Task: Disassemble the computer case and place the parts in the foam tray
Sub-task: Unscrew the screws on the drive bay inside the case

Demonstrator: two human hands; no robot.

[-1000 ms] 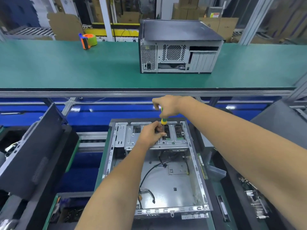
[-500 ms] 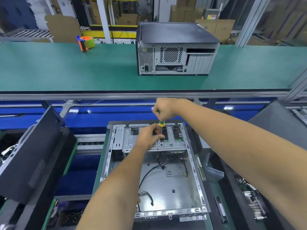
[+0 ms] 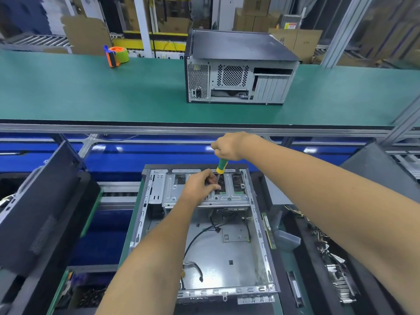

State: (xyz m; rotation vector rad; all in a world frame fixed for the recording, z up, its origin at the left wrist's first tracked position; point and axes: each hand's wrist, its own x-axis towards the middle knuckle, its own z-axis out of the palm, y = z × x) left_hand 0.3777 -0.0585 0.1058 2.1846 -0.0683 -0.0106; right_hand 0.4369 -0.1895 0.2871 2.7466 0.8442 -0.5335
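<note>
While the open computer case [image 3: 204, 242] lies on its side directly below the camera, with its side panel off and its bare metal floor exposed, both hands work at its far end. The right hand [image 3: 228, 146] is curled round the top of a screwdriver [image 3: 221, 166] with a green and yellow handle, held nearly upright with its shaft pointing down into the drive bracket [image 3: 204, 189] that spans the far end of the case. The left hand [image 3: 201, 185] rests on that bracket, its fingertips [image 3: 214, 180] closed in a pinch at the lower part of the shaft; the tip itself is hidden behind them. Black cables [image 3: 204, 233] trail across the floor of the case. A dark panel [image 3: 38, 201] leans at the left, and a dark tray [image 3: 331, 258] at the right holds small metal parts. Beyond, on the green conveyor belt [image 3: 91, 92], a second, closed computer case [image 3: 238, 69] stands with its rear face toward the camera, well apart from an orange and green tape dispenser [image 3: 117, 56] to its left.
</note>
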